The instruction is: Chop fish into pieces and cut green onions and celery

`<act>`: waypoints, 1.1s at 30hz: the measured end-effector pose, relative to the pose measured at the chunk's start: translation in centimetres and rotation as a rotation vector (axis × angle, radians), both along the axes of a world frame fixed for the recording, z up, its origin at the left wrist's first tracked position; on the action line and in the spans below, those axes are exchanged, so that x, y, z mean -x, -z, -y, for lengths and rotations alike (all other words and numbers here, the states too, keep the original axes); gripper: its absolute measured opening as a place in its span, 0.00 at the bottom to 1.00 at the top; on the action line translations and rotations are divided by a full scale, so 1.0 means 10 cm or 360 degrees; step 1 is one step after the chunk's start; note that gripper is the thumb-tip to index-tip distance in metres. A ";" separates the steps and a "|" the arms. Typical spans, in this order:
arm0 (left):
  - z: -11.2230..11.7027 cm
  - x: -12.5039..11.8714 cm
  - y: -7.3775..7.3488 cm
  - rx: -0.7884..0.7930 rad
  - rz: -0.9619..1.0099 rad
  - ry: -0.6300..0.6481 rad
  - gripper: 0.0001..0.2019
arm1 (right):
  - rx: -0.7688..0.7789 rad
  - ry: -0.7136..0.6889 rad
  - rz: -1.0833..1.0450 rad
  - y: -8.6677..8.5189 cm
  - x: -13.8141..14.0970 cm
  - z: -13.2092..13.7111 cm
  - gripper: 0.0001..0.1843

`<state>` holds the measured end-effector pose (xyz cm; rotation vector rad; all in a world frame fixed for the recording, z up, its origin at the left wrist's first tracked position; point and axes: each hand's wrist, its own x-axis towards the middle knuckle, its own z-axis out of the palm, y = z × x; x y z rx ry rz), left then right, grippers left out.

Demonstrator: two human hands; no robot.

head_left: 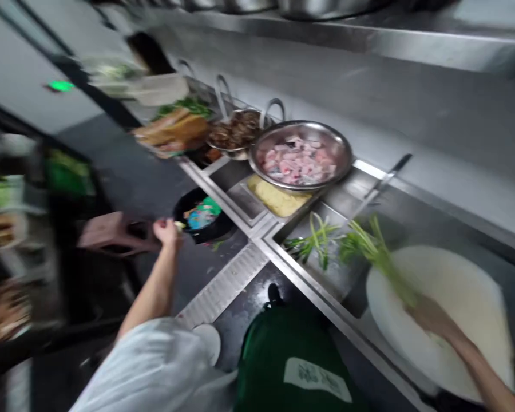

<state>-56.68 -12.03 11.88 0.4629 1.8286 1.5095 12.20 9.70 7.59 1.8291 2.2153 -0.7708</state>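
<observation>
My right hand (pixel 429 315) is closed round a bunch of long green celery-like stalks (pixel 380 252), blurred by motion. It holds them over a large, round white block (pixel 459 280) that looks like a thick chopping board. More leafy stalks (pixel 315 240) lie in the steel sink area to the left of the bunch. Stretched out to the left, my left hand (pixel 166 232) is closed with a small pale yellowish scrap (pixel 180 225) at its fingertips. Just beside it on the floor side stands a black bin (pixel 201 214) with blue and green litter inside.
A steel bowl of pale pink cut meat or fish (pixel 300 160) sits over the sinks by a yellow-filled tray (pixel 274 194). Behind are a bowl of dark brown food (pixel 236 131) and faucets. A knife-like tool (pixel 386 180) leans near the wall. A pink stool (pixel 111 232) stands left.
</observation>
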 end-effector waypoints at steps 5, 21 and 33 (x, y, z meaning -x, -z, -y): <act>-0.85 -1.19 0.22 -0.0503 -0.0611 0.0650 0.09 | 0.0661 0.0447 -0.0169 -0.60 0.69 -0.13 0.08; -3.31 -3.78 1.33 -0.0224 0.0085 0.1702 0.15 | 0.0858 0.1113 -0.1548 -0.07 1.35 -1.38 0.21; -3.15 -3.82 1.66 0.0026 0.1239 0.1470 0.32 | 0.0333 0.1198 -0.1636 0.85 1.72 -1.29 0.34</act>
